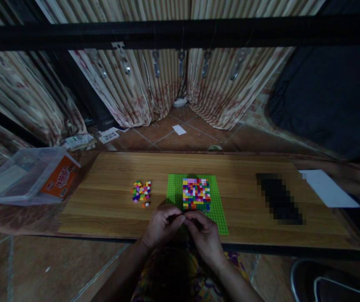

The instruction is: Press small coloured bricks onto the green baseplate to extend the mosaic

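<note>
A green baseplate (175, 191) lies on the wooden board (110, 180), with a block of small bricks in many colours (196, 193) pressed onto it. A loose pile of coloured bricks (141, 191) sits to its left. My left hand (161, 226) and my right hand (203, 235) meet at the plate's near edge, fingertips pinched together. Both are closed on something too small and too dark to make out.
A clear plastic box with an orange label (30, 176) stands at the board's left end. A blurred black object (278, 197) and a white sheet (327, 188) lie to the right. Striped curtains (154, 84) hang behind, over a tiled floor.
</note>
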### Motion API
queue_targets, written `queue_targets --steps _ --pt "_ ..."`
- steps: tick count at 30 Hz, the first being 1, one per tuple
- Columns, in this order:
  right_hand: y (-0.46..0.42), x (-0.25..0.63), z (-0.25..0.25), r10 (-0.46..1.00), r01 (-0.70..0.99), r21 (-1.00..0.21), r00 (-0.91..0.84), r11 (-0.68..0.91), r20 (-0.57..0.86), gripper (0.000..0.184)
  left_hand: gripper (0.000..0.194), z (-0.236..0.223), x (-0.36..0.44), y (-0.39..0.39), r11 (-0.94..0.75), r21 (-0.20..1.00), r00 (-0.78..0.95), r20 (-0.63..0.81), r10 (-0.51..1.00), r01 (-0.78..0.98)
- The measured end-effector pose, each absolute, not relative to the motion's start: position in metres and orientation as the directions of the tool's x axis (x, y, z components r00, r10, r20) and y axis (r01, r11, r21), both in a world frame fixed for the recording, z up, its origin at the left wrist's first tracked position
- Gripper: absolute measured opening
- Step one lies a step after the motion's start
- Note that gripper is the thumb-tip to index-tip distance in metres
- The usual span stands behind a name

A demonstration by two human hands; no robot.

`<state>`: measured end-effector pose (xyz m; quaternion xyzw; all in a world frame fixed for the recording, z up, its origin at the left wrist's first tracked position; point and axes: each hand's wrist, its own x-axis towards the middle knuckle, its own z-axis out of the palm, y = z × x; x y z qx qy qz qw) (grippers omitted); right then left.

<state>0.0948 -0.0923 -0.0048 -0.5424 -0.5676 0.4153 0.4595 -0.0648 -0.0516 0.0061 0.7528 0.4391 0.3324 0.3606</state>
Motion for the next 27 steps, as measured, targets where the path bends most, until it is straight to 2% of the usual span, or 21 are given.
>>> queue_targets --steps 10,27 --pt "-0.0929 0.0949 -0.002 0.997 0.232 -0.97 -0.004 0.077 0.078 0.012 0.016 0.0066 -0.0639 -0.0513 -0.367 0.831 0.398 0.196 0.896 0.418" --pt "-0.0928 0.0956 -0.0015 0.997 0.219 -0.972 -0.021 0.08 0.077 0.017 0.028 0.0065 -0.0663 -0.0509 -0.385 0.812 0.446 0.174 0.878 0.44"
